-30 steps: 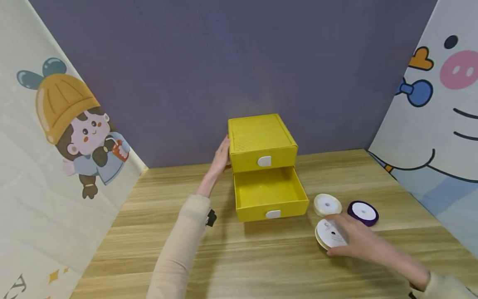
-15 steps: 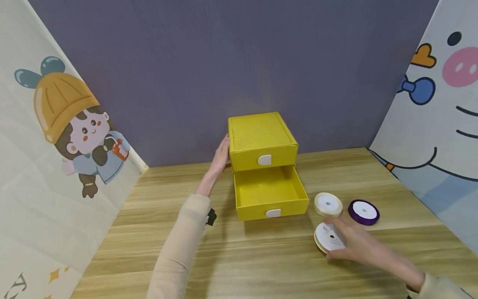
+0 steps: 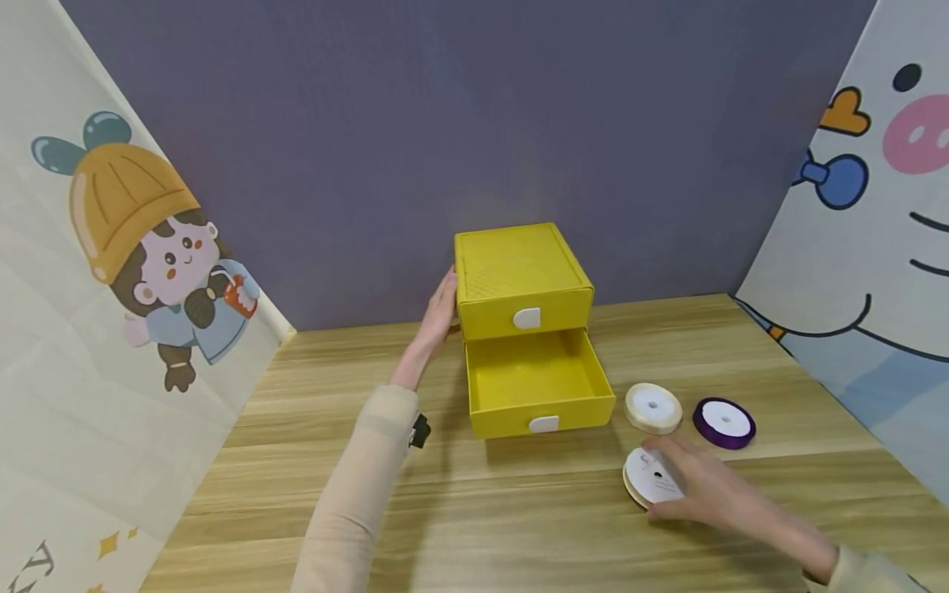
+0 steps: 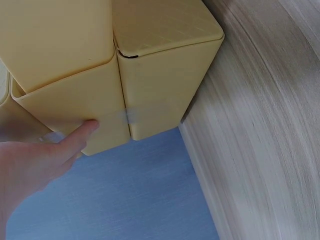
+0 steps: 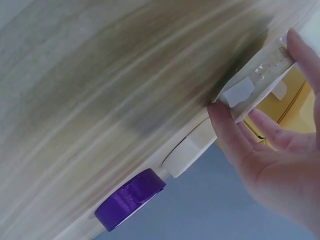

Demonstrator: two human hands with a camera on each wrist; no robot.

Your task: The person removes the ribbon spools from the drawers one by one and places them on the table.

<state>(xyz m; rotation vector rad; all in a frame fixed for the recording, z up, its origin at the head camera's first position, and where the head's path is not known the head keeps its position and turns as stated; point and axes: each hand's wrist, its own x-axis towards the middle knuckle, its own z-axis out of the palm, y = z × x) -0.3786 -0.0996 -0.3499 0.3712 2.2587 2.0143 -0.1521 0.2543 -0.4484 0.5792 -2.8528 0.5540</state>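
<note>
My right hand (image 3: 712, 487) grips a white-faced ribbon spool (image 3: 649, 479) by its rim, thumb on one side and fingers on the other. In the right wrist view this spool (image 5: 260, 72) tilts beside the wood-grain tabletop, its cream edge towards the camera. Just behind it lie a cream ribbon spool (image 3: 653, 407) and, farther right, a purple ribbon spool (image 3: 724, 422). At the left side of a yellow two-drawer box (image 3: 522, 262) my left hand (image 3: 436, 317) rests with fingers extended; the left wrist view has a fingertip touching the box wall (image 4: 110, 120).
The lower drawer (image 3: 537, 375) is pulled out with nothing visible inside, while the upper drawer (image 3: 489, 318) is closed. A dark blue-grey wall (image 3: 371, 165) rises behind the box. Printed cartoon panels flank the wooden table (image 3: 519, 519) on both sides.
My right hand and the spool it holds have shifted slightly towards the front of the table. My left hand and the box stay in place.
</note>
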